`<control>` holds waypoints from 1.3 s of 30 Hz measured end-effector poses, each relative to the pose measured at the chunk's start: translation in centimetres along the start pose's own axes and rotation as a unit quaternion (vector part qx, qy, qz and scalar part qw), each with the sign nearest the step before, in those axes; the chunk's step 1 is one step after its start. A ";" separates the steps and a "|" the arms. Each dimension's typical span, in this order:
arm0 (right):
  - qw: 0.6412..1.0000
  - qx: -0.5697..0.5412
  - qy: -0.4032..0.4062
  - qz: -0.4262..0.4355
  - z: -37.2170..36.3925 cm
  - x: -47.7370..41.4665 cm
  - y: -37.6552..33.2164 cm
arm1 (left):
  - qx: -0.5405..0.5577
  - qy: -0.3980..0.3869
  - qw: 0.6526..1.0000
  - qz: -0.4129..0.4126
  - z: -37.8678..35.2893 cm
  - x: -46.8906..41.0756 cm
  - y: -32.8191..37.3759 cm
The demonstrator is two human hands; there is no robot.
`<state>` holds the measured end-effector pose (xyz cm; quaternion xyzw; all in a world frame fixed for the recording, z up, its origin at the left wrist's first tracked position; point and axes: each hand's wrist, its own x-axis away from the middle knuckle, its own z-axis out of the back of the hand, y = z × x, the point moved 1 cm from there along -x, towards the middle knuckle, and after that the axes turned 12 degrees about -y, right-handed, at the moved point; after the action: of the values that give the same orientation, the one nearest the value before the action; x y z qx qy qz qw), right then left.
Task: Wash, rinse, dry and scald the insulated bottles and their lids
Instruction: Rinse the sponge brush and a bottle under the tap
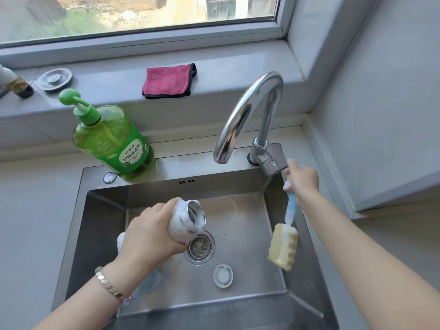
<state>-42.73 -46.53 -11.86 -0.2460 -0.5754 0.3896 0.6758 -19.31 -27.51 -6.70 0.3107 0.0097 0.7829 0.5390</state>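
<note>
Gripping the foamy bottle (190,221), left hand (147,236) curls round it above the sink (238,177); right hand (303,179) at two o'clock clasps the sponge brush (283,248). One lid (223,275) lies inside the sink.

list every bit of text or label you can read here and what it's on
"柠檬洗洁精" on the white label of the green soap bottle.
Brand line above it and small print below it: too blurred to read.
No text shows on the foamy flask or the brush.
</note>
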 end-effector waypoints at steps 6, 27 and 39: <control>0.963 -0.265 -0.054 -0.008 0.1 4.1 0.8 | 0.019 0.000 1.000 0.023 -0.5 1.5 -1.4; 0.925 -0.088 -0.365 -0.065 -1.6 16.1 7.3 | 0.075 0.010 0.995 0.059 -1.9 8.9 -7.4; 0.910 0.042 -0.413 0.019 -6.0 15.6 8.7 | 0.081 0.004 0.995 0.060 -1.9 9.2 -7.8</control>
<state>-38.48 -28.16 -10.82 -0.0455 -0.7813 0.4927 0.3804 -15.79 -15.79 -6.58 0.3503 0.0563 0.8115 0.4643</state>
